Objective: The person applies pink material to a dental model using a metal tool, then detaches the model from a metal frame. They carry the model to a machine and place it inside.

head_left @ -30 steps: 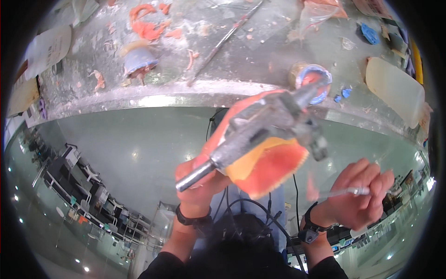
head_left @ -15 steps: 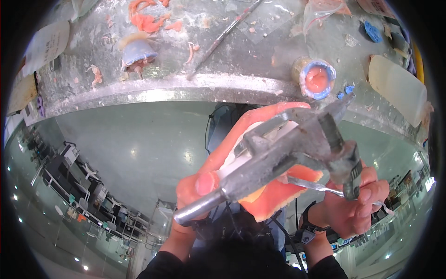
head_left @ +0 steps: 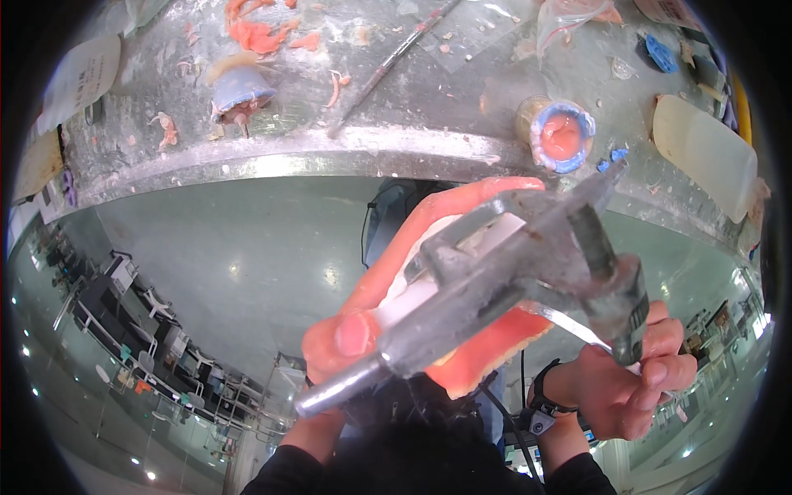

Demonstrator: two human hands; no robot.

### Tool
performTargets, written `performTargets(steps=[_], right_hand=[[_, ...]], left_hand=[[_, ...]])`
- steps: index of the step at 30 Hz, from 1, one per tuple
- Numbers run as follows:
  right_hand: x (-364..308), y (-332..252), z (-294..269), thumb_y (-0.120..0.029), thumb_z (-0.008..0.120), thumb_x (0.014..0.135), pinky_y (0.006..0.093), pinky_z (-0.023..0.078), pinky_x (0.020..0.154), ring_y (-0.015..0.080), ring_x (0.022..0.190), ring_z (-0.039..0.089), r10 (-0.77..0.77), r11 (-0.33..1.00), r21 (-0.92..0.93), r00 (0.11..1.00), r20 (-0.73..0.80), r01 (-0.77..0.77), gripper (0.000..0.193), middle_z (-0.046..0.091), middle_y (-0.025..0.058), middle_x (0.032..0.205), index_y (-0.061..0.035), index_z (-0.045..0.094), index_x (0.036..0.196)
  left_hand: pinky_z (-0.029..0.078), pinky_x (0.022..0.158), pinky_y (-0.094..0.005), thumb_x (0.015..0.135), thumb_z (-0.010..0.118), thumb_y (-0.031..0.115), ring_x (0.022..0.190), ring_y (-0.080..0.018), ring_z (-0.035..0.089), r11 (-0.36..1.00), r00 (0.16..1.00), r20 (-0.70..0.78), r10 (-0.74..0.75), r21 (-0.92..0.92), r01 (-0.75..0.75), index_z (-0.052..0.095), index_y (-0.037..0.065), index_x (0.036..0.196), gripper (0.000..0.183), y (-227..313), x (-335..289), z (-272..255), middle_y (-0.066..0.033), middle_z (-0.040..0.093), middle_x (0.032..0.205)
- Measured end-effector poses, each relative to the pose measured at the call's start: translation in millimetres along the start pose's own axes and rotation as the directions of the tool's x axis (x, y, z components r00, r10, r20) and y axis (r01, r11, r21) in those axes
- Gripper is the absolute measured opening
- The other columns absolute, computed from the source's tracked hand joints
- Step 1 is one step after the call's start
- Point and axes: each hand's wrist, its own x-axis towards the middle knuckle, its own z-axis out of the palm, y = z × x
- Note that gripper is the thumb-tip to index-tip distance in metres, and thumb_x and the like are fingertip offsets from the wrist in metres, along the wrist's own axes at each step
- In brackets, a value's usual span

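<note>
My left hand (head_left: 373, 289) grips a grey metal dental articulator (head_left: 470, 305) just off the bench's front edge. Its thumb presses near the metal rod, and a long finger stretches along the far side. White plaster (head_left: 403, 290) shows between hand and frame. Beneath the frame is a pink wax denture base (head_left: 487, 353) with a pale, toothlike scalloped edge. Closed around a slim metal wax spatula (head_left: 573, 325), my right hand (head_left: 634, 392) is low on the right, partly behind the articulator. The spatula's tip reaches the pink wax under the frame; exact contact is hidden.
A blue-rimmed jar of pink material (head_left: 563, 139) stands on the metal bench (head_left: 330, 150). Nearby lie a pink-smeared blue lid (head_left: 242, 89), a long thin tool (head_left: 392, 70), pink scraps (head_left: 257, 35), blue bits (head_left: 617, 155) and a translucent plastic piece (head_left: 705, 157).
The articulator has shifted slightly left and turned, so less of the pink base shows. My right hand has dropped a little, and the spatula now slants more steeply.
</note>
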Motion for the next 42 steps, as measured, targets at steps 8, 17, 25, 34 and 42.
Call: performTargets(steps=[8,17,25,34,42], right_hand=[[3,-4,-3,-0.024,0.053,0.086,0.0222,0.047,0.049,0.019,0.063,0.055,0.035,0.999,0.022,0.999,0.034,-0.035,0.013,0.058,0.0111,0.085,-0.0114,0.052,0.089],[1,4,-1,-0.022,0.053,0.085,0.0229,0.046,0.049,0.0183,0.063,0.052,0.063,0.991,0.115,0.998,0.0,-0.063,0.011,0.056,0.0112,0.083,-0.0118,0.052,0.084],[1,7,-5,-0.025,0.05,0.088,0.0207,0.044,0.05,0.0179,0.062,0.052,0.159,0.966,0.21,0.987,-0.034,-0.149,0.016,0.056,0.0121,0.075,-0.0089,0.049,0.084],[31,16,-3,-0.028,0.027,0.097,0.0191,0.031,0.046,0.0138,0.054,0.036,0.339,0.867,0.489,0.835,-0.434,-0.098,0.034,0.035,0.0027,0.059,-0.0103,0.039,0.07],[29,49,-3,-0.012,0.045,0.086,0.0241,0.039,0.054,0.0191,0.059,0.042,0.012,0.857,-0.515,0.999,0.033,0.007,0.021,0.045,0.005,0.067,0.0,0.06,0.094]], left_hand=[[0.044,0.072,-0.0349,0.067,0.051,0.069,0.093,-0.0299,0.051,1.0,1.0,0.026,-0.007,-0.004,0.007,0.026,-0.011,0.132,0.106,0,2,2,-0.0277,0.041,0.122],[0.045,0.068,-0.0349,0.066,0.051,0.07,0.089,-0.0299,0.052,1.0,1.0,0.024,-0.013,0.013,0.013,0.027,-0.01,0.131,0.107,3,1,2,-0.0268,0.043,0.12],[0.045,0.065,-0.0349,0.064,0.052,0.071,0.085,-0.0299,0.053,0.996,0.992,-0.109,0.067,-0.043,-0.072,0.028,-0.01,0.131,0.107,8,-15,2,-0.0259,0.044,0.119],[0.044,0.061,-0.0323,0.067,0.049,0.068,0.08,-0.028,0.052,0.985,0.978,-0.118,0.17,-0.021,-0.173,0.023,-0.011,0.132,0.106,10,-1,-1,-0.024,0.045,0.117],[0.043,0.061,-0.0298,0.07,0.048,0.065,0.08,-0.026,0.051,0.968,0.965,-0.156,0.211,-0.101,-0.229,0.02,-0.012,0.133,0.104,14,-1,0,-0.0222,0.045,0.118]])
